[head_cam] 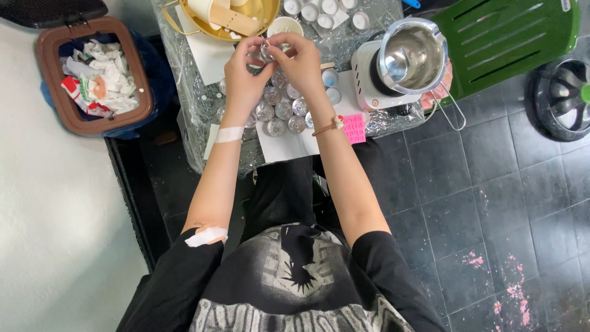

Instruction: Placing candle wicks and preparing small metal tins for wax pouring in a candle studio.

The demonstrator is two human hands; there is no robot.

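Both my hands meet above a small table (196, 117) covered in crinkled clear plastic. My left hand (244, 77) and my right hand (299, 61) together pinch a small round metal cup (268, 50) between the fingertips. Below the hands, several empty silver tealight cups (279, 112) stand in rows on white paper. A white strip is wrapped around my left wrist, and a beaded bracelet sits on my right wrist.
A steel pot (410, 56) rests on a small white hotplate at the right. A gold bowl (224, 21) with wooden sticks and several filled white cups (319, 12) lie at the far edge. A brown bin (92, 74) of crumpled paper stands left, a green chair (510, 37) right.
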